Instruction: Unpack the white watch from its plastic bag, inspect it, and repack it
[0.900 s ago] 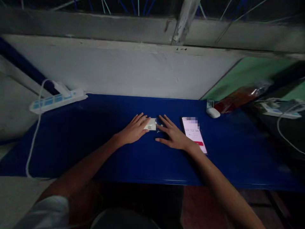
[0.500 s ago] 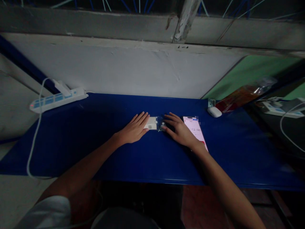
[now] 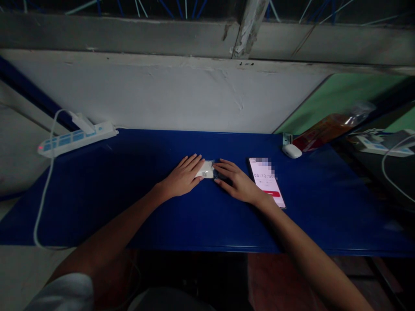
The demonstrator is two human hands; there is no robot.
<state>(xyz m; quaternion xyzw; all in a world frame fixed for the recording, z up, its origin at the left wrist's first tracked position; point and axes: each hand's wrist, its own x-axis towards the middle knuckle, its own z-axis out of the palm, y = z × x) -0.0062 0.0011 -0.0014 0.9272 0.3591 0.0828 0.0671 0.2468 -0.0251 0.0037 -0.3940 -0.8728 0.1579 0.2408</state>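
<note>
A small white card-like piece [image 3: 206, 171] in a clear plastic bag [image 3: 215, 174] lies on the blue table [image 3: 194, 216]. My left hand [image 3: 183, 176] rests flat over its left part, fingers stretched out. Over the bag's right end lies my right hand [image 3: 238, 180], its fingers extended and slightly apart, covering much of the clear plastic. Both palms face down, and neither hand is closed around anything. Just right of my right hand a phone [image 3: 267, 183] with a lit timer screen lies face up.
A white power strip [image 3: 79, 138] with a plugged-in charger and cable sits at the back left. At the back right are a white earbud case [image 3: 292, 150] and a bottle with a red-orange label [image 3: 327, 129]. A pale wall panel [image 3: 178, 95] stands behind the table.
My right hand has slid left over the clear plastic bag, uncovering more of the phone screen. My left hand stays on the white piece.
</note>
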